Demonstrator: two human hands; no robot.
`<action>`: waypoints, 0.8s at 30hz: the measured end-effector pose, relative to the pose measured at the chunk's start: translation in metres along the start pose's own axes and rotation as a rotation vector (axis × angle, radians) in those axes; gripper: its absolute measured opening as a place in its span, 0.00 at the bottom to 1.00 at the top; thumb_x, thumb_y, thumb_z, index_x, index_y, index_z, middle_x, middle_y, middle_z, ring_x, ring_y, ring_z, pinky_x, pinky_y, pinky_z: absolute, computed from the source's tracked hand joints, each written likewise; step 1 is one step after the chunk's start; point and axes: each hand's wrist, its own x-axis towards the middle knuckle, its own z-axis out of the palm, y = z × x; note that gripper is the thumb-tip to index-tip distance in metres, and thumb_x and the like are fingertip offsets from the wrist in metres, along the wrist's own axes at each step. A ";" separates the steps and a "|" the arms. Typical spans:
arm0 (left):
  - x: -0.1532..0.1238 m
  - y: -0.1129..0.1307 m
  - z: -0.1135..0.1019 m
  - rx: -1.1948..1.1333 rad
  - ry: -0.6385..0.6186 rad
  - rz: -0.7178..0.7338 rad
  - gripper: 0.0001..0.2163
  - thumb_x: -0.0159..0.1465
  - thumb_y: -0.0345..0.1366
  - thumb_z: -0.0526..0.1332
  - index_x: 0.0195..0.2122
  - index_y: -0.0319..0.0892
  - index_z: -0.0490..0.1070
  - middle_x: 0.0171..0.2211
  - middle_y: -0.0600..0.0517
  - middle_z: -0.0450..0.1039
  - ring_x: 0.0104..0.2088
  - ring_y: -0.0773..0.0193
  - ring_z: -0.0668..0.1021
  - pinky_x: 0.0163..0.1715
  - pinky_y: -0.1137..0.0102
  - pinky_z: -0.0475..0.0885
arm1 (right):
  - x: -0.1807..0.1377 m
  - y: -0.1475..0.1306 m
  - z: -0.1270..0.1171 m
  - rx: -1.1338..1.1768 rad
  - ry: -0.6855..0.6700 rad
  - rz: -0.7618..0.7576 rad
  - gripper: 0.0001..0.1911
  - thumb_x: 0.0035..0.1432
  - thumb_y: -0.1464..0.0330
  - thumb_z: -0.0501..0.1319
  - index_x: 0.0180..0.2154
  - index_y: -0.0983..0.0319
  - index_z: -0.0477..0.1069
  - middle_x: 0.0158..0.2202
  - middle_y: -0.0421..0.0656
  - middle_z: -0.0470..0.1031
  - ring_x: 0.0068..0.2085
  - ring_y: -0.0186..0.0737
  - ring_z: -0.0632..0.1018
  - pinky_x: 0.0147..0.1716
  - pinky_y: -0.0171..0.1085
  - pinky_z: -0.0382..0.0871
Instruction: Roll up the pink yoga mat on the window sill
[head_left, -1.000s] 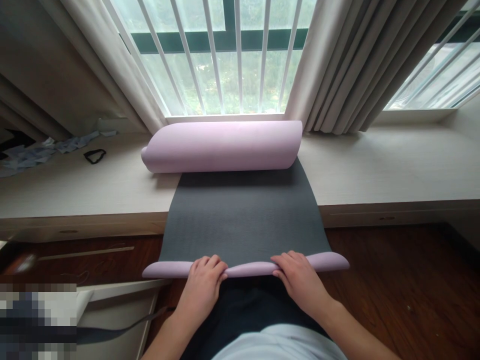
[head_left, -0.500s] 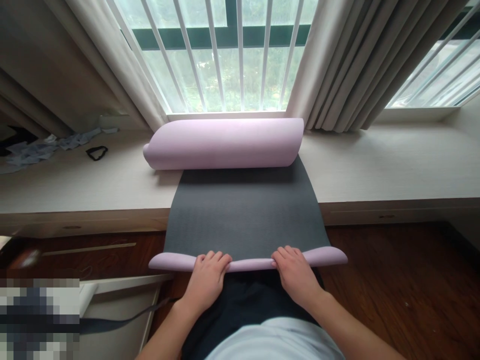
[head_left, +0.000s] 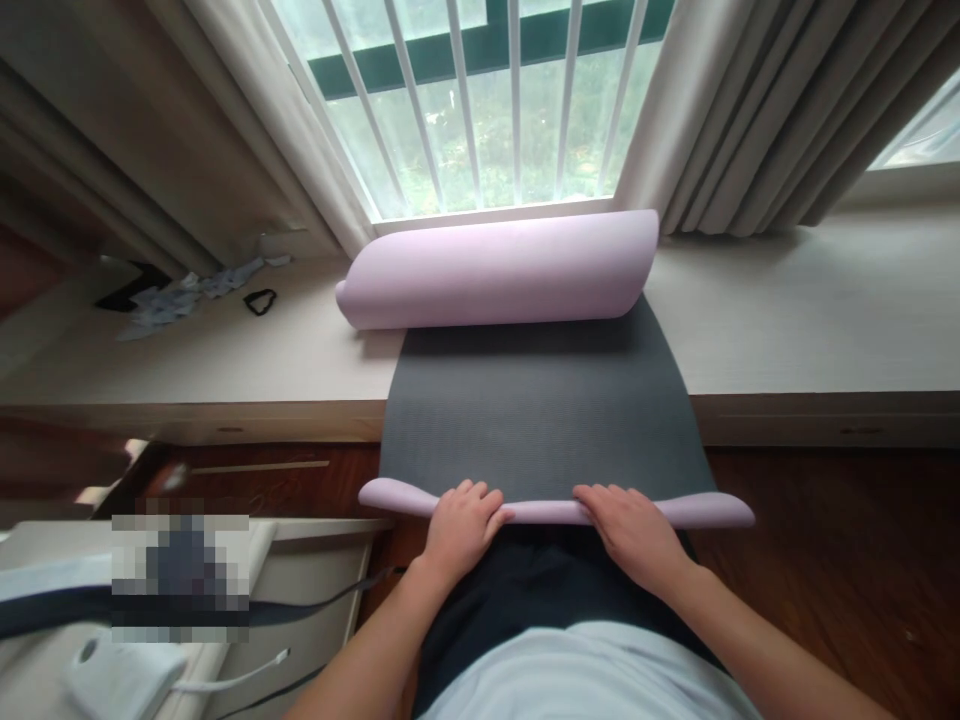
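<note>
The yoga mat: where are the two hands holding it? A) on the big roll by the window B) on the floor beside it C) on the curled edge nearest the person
C: the left hand and right hand both press the yoga mat's curled pink near edge, far from the big roll.

— How is the scene lit?
— Soft daylight is admitted through the barred window [head_left: 495, 110]; the glass is slightly overexposed. A faint shadow is cast under the rolled mat [head_left: 499, 268].
— And the sharpness?
— The centre is rendered sharply. Lines are bowed toward the edges, and the left side is smeared by blur; one patch is pixelated.
</note>
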 end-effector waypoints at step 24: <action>-0.002 0.001 0.018 -0.091 0.155 -0.012 0.19 0.76 0.52 0.51 0.41 0.50 0.78 0.36 0.54 0.76 0.39 0.60 0.73 0.34 0.63 0.58 | 0.002 0.030 0.009 0.037 0.029 -0.297 0.23 0.76 0.56 0.51 0.67 0.44 0.68 0.38 0.42 0.73 0.35 0.36 0.75 0.36 0.37 0.64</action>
